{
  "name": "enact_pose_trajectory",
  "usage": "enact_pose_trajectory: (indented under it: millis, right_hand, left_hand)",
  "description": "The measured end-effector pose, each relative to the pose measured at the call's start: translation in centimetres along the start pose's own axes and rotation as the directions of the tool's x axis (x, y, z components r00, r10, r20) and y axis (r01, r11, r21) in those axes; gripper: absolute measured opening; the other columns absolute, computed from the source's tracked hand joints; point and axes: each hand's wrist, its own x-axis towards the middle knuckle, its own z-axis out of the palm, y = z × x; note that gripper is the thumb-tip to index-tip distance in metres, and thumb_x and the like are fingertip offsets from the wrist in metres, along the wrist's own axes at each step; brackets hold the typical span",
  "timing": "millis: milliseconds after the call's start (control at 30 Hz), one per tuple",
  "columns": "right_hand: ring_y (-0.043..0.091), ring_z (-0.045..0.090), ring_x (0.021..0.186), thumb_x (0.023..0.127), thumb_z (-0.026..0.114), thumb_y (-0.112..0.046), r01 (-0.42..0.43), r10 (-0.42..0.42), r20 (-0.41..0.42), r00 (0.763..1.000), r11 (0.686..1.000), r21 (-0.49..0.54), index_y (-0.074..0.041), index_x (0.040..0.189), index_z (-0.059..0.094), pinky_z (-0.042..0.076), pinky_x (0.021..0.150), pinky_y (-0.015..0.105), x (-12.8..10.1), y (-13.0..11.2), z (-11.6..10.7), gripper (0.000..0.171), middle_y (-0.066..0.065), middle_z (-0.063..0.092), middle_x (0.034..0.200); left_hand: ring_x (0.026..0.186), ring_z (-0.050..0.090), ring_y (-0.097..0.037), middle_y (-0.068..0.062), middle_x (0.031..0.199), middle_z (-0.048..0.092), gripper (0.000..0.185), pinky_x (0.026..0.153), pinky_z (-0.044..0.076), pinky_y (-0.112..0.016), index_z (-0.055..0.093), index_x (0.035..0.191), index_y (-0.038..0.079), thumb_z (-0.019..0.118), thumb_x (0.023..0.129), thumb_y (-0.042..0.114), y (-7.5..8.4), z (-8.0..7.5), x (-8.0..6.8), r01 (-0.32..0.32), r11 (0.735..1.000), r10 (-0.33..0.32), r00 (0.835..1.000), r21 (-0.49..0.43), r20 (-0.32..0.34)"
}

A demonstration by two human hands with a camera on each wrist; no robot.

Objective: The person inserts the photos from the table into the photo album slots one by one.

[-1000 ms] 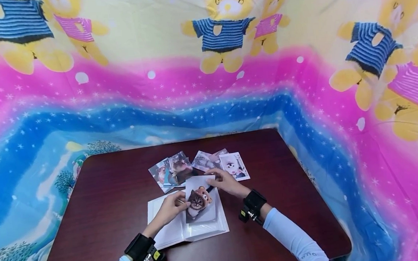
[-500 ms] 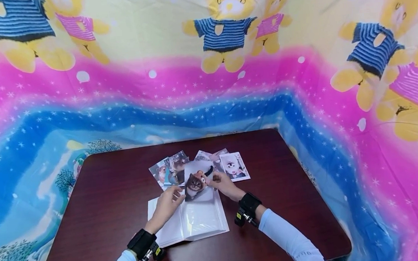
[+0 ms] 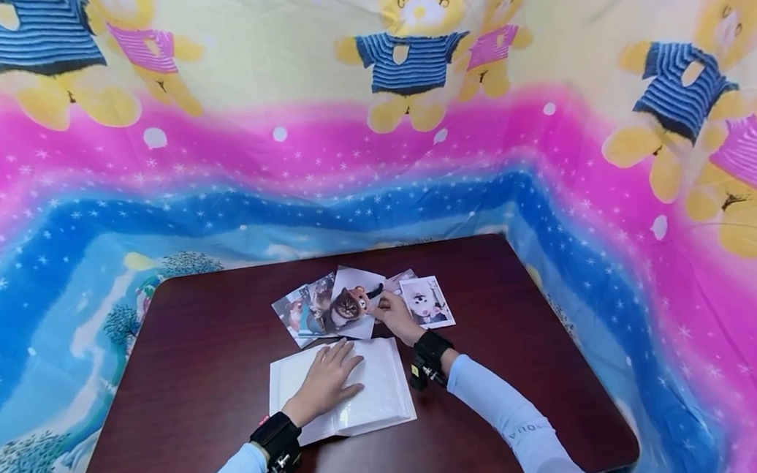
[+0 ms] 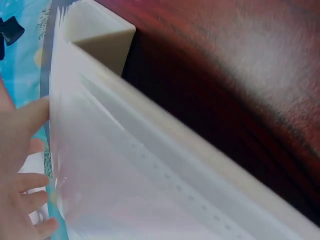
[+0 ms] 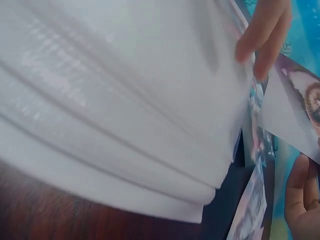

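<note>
An open photo album with clear-sleeved white pages lies on the table. My left hand is spread over its pages, fingers straight; in the left wrist view the same hand is at the edge of the fanned sleeves. My right hand pinches the right edge of a photo of a kitten with a bear-eared hood. That photo appears tilted beyond the album in the right wrist view, with the right hand at its corner.
Overlapping photos fan out behind the album on the left. Another white-bordered photo lies right of my right hand, over a further print. All are on the dark red-brown table, with a patterned cloth behind.
The kitten photo has moved away from over the album to the photos behind it, with my right hand. My left hand has let go of it and come down flat onto the pages.
</note>
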Motion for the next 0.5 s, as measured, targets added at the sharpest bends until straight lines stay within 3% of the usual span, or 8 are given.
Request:
enact_pose_trajectory:
  millis: [133,333,400,500]
  right_hand:
    - [0.043,0.06,0.087,0.099,0.056,-0.001,-0.043,0.043,0.014,0.999,0.999,0.007,0.0,0.087,0.047,0.052,0.086,0.052,0.39,-0.05,0.32,0.016,0.013,0.054,0.074]
    - [0.062,0.05,0.096,0.098,0.053,0.007,-0.057,0.053,0.067,0.996,0.997,0.054,0.013,0.093,0.045,0.045,0.09,0.064,0.76,-0.43,0.39,0.012,0.038,0.051,0.085]
    - [0.063,0.05,0.096,0.097,0.053,0.008,-0.061,0.057,0.068,0.996,0.996,0.067,0.016,0.093,0.044,0.043,0.091,0.066,0.92,-0.35,0.43,0.013,0.033,0.051,0.08]
    - [0.054,0.056,0.091,0.097,0.055,0.006,-0.076,0.072,0.049,0.996,0.995,0.068,0.012,0.092,0.046,0.046,0.091,0.062,1.06,-0.06,0.58,0.012,0.016,0.052,0.073]
  left_hand:
    - [0.132,0.043,-0.047,-0.032,0.139,0.048,0.055,0.104,0.034,-0.065,0.062,0.127,0.003,0.075,0.086,0.038,-0.25,0.23,-0.03,-0.014,1.0,0.015,0.999,-0.021,0.041]
    - [0.133,0.041,-0.047,-0.032,0.14,0.048,0.054,0.106,0.03,-0.065,0.062,0.128,0.003,0.071,0.089,0.039,-0.29,0.09,-0.09,0.012,0.999,-0.008,0.996,-0.046,0.092]
    - [0.134,0.041,-0.046,-0.031,0.14,0.048,0.054,0.107,0.029,-0.065,0.062,0.128,0.003,0.071,0.089,0.039,-0.27,0.03,-0.09,0.02,0.998,-0.015,0.995,-0.052,0.095]
    - [0.133,0.042,-0.046,-0.031,0.139,0.049,0.052,0.106,0.03,-0.066,0.064,0.126,0.003,0.073,0.088,0.037,-0.2,-0.01,-0.12,0.02,0.998,-0.015,0.997,-0.063,0.082]
